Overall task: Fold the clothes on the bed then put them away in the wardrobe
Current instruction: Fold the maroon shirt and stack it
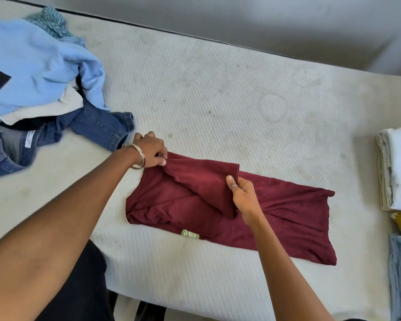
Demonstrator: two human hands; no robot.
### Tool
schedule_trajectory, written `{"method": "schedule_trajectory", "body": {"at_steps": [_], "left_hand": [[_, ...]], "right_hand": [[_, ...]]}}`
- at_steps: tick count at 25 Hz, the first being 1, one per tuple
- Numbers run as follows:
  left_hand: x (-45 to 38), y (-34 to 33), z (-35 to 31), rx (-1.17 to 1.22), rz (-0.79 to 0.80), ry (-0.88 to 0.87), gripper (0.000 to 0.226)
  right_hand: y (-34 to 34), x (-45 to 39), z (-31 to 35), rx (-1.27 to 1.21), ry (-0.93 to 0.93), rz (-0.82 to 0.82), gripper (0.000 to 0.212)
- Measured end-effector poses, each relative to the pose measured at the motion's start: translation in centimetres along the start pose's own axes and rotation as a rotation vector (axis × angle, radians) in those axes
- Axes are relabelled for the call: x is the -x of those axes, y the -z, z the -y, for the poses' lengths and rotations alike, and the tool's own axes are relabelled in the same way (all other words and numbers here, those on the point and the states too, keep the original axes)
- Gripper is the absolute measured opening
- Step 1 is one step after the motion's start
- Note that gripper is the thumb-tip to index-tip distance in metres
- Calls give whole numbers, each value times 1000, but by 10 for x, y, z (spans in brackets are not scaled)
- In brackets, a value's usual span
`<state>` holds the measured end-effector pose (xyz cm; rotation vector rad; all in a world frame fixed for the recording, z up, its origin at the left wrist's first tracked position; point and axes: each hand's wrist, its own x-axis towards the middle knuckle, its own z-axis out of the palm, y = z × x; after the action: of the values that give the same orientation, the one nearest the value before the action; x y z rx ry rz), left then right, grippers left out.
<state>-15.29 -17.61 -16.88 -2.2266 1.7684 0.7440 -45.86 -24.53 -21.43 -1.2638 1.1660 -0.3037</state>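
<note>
- Bed (218, 93): bare white mattress, carries all the clothes.
- Unfolded pile (39, 89) at the left edge: light blue sweatshirt on top, jeans beneath.
- Maroon shirt (276, 218): lies flat mid-bed toward the near edge, partly folded, one flap raised.
- Folded stack (396, 172) at the right edge, white piece on top.
- Left hand (149, 150): fingers curled, pinching the flap's left corner; bangle on the wrist.
- Right hand (242, 193): thumb and fingers pinch the flap's right edge.
</note>
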Motion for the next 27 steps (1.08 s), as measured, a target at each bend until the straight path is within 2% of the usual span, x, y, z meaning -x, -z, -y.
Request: {"method": "schedule_trajectory", "body": {"at_steps": [2,4,6,8,10,11,12,13,14,16,18,20,23,25,27], "left_hand": [[-5,-8,-1,104,-101,31,16],[-9,-10,-4,118,-161,99,20],[-12,-13,-10,-75,-156,136,23],[-10,-16,-18,-226,-191,182,26],[-6,-21,-35,-215,-411,200,29],[-6,-27,-49,-169,-530,110,30],[-4,-36,-66,-118,-597,-34,33],[-1,-50,-88,-41,-577,-162,39],[2,-63,-109,46,-469,-211,47],[12,-90,-143,138,-114,-66,68],[16,-109,-154,99,64,58,82],[17,-102,-158,137,153,59,85],[12,-87,-164,125,168,110,88],[16,-83,-185,46,103,174,86],[25,-86,-213,16,-108,145,70]], "right_hand": [[-3,-12,-4,-25,-77,-83,66],[-6,-14,-1,33,-122,-145,52],[-5,-8,2,195,-115,-189,40],[-9,3,5,378,-63,-338,28],[-19,12,11,640,148,-607,33],[-27,14,11,761,288,-638,37],[-34,13,7,848,417,-578,40],[-38,12,0,912,494,-452,44],[-37,9,-10,981,521,-318,48],[-13,7,-31,1142,467,-154,58],[23,11,-56,1209,315,-189,64],[60,25,-71,1101,110,-425,65],[100,60,-77,676,63,-934,46],[122,80,-77,315,-63,-1063,28],[139,85,-73,66,-263,-1035,27]]}}
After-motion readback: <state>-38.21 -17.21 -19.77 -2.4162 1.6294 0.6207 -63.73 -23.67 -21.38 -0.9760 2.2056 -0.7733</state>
